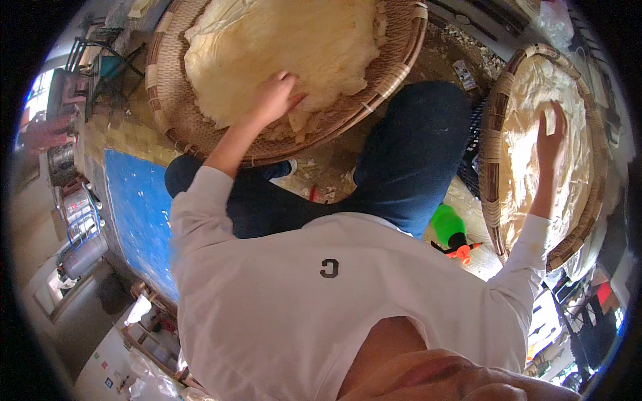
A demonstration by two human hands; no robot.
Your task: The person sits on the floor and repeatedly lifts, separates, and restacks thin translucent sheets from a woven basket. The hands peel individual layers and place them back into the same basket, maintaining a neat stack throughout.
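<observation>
A large round woven bamboo tray [165, 108] sits in front of my knees, bearing a broad layer of pale yellow, thin sheet material [281, 45] with ragged edges. My left hand [278, 97] is over the near part of that layer, blurred; whether it pinches anything is unclear. To my right stands a second bamboo tray [491, 145] with a thick bound rim, lined with crinkled cream-coloured thin sheets [526, 165]. Over these sheets is my right hand [551, 128], thumb and fingers apart with pale material visible between them. Contact with the sheets cannot be told.
A green bottle [448, 224] with an orange spray nozzle stands beside my right thigh. Dark plastic lattice [471, 165] shows by the right tray. A blue panel [138, 215] lies on the floor at left. Farther left are a grey gas cylinder [85, 256] and a folding chair frame [108, 70].
</observation>
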